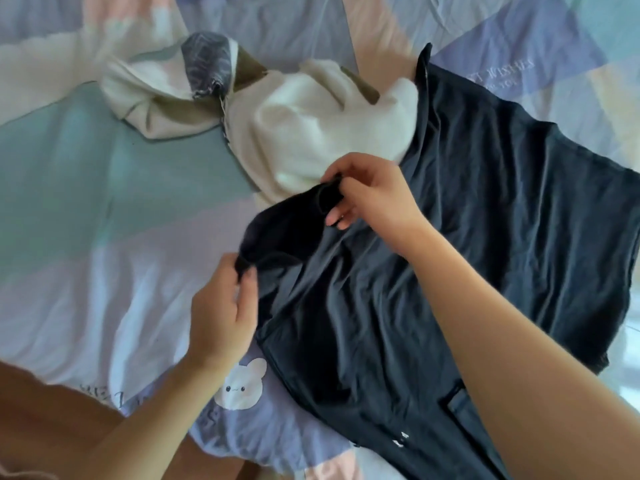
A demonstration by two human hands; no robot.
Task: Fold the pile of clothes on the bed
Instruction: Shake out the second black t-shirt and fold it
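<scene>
dark garment spread on the bed, both hands pinching its near edge

the bed (86,174) is filling the whole view, covered with a sheet in pastel blocks of green, lilac, peach and white. a small white bear print (242,386) is showing on the sheet near the lower middle, just beside the left wrist.

a dark navy garment (485,220) is lying mostly flat across the right half of the bed, running from the upper middle down to the bottom edge. it is creased, and its near-left edge is lifting off the sheet. small white marks are showing on it near the bottom; too small to read.

a cream garment (311,133) is sitting bunched in the upper middle, with olive patches showing in its folds. its right side is touching the dark garment's edge. a grey patterned piece (207,64) is lying on top of the cream heap at its upper left.

the right hand (370,192) is reaching in from the lower right, fingers curling around a dark band at the garment's raised edge. the left hand (225,306) is coming in from the lower left, thumb and fingers pinching the same edge lower down. the two hands are apart, each clamped on the dark fabric, with the band stretching between them.
</scene>
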